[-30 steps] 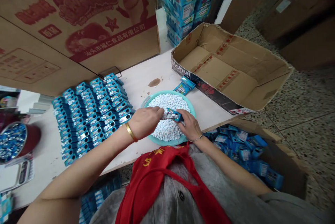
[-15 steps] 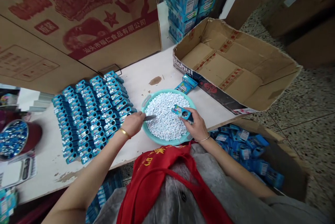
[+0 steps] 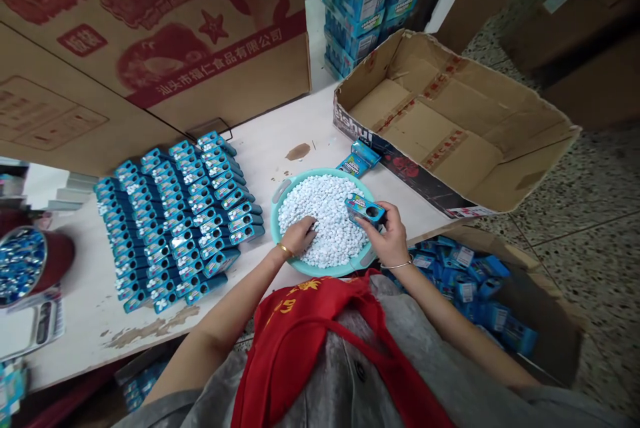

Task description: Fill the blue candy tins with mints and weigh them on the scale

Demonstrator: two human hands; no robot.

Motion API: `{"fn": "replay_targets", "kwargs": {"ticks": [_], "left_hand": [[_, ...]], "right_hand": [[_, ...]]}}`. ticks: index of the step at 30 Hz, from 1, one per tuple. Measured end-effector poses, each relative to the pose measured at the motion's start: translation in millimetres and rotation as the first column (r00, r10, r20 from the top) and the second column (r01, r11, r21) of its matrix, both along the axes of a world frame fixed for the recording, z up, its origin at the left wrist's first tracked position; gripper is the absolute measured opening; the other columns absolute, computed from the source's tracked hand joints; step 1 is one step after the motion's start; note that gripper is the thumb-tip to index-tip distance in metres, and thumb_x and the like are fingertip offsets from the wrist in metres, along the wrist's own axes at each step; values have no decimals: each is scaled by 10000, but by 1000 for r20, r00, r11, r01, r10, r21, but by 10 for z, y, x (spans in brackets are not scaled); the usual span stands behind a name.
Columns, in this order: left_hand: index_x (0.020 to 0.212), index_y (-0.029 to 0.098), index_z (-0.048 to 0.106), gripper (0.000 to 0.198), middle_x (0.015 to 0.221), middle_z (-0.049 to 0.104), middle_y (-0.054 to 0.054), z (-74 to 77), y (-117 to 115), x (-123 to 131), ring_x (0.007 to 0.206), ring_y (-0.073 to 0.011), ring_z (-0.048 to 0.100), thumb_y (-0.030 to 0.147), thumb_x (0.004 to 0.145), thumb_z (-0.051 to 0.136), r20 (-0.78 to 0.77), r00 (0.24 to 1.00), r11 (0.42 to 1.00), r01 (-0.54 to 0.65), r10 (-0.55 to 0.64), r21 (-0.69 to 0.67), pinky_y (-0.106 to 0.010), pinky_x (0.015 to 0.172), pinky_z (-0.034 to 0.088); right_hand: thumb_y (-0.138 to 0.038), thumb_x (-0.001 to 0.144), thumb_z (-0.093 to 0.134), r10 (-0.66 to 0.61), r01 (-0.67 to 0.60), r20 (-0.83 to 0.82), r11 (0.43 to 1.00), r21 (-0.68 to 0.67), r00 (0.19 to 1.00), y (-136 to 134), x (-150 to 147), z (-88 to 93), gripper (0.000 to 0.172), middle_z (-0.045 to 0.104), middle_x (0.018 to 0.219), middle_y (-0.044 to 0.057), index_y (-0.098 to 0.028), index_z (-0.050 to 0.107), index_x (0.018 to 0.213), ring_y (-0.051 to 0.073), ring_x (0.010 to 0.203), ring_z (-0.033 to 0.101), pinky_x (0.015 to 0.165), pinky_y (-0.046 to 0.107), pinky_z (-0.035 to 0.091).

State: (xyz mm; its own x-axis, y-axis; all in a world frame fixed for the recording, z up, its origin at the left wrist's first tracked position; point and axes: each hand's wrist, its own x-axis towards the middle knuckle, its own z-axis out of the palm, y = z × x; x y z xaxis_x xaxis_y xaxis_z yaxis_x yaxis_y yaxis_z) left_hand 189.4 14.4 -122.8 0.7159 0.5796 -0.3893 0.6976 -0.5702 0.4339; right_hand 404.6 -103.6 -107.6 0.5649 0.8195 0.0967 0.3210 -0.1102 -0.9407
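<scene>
A turquoise basin (image 3: 277,215) full of small white candies (image 3: 327,215) stands at the table's front edge. My left hand (image 3: 299,236) is down at the candies on the left side, fingers curled; what they hold is hidden. Over the basin's right side, my right hand (image 3: 390,235) grips a small blue candy box (image 3: 367,210), tilted, with a dark round hole facing up. Two more blue boxes (image 3: 359,159) lie just behind the basin. To the left, several rows of similar blue boxes (image 3: 175,221) stand packed together with their holes upward.
An open shallow carton (image 3: 450,128) sits at the right of the table. Below it, a floor carton holds many blue boxes (image 3: 465,281). A large printed carton (image 3: 200,68) and wrapped stacks (image 3: 360,8) stand behind. At left are a red bucket (image 3: 57,258) and a white scale (image 3: 23,335).
My left hand has moved right and down into the candies; the metal tool it held no longer shows. My right hand and its box have shifted slightly right.
</scene>
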Motion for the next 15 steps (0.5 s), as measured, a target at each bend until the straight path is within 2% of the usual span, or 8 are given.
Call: {"fn": "replay_targets", "kwargs": {"ticks": [3, 6, 11, 15], "left_hand": [[1175, 168, 479, 288, 1118, 607, -90, 157, 15, -75, 990, -191, 585, 297, 918, 455, 83, 996, 999, 26, -24, -31, -308, 887, 461], [1140, 158, 496, 270, 1036, 612, -88, 390, 33, -128, 889, -181, 587, 311, 925, 442, 192, 980, 997, 67, -60, -28, -308, 816, 474], [1134, 162, 495, 247, 1007, 610, -80, 968, 89, -131, 851, -159, 576, 297, 935, 436, 274, 949, 987, 146, -158, 63, -280, 764, 473], [1111, 157, 504, 212, 1016, 621, -80, 1452, 93, 40, 879, -162, 590, 252, 934, 436, 156, 950, 957, 249, -271, 147, -276, 768, 476]], "right_hand": [[-435, 773, 686, -13, 13, 18, 1000, 8, 1000, -6, 40, 28, 451, 633, 995, 49, -214, 518, 1129, 214, 873, 626, 787, 349, 515], [-438, 795, 660, 6, -8, 104, 1000, 23, 995, -7, 82, 60, 422, 637, 1015, 66, -210, 522, 1123, 230, 906, 627, 811, 369, 515], [-382, 845, 595, 106, -113, 257, 994, 13, 961, 17, 76, 46, 376, 642, 1076, 110, -208, 509, 1167, 272, 997, 628, 849, 410, 521], [-229, 847, 534, 216, -245, 378, 969, 29, 900, 60, -8, 39, 379, 637, 1141, 131, -207, 492, 1222, 285, 1063, 614, 905, 445, 514]]}}
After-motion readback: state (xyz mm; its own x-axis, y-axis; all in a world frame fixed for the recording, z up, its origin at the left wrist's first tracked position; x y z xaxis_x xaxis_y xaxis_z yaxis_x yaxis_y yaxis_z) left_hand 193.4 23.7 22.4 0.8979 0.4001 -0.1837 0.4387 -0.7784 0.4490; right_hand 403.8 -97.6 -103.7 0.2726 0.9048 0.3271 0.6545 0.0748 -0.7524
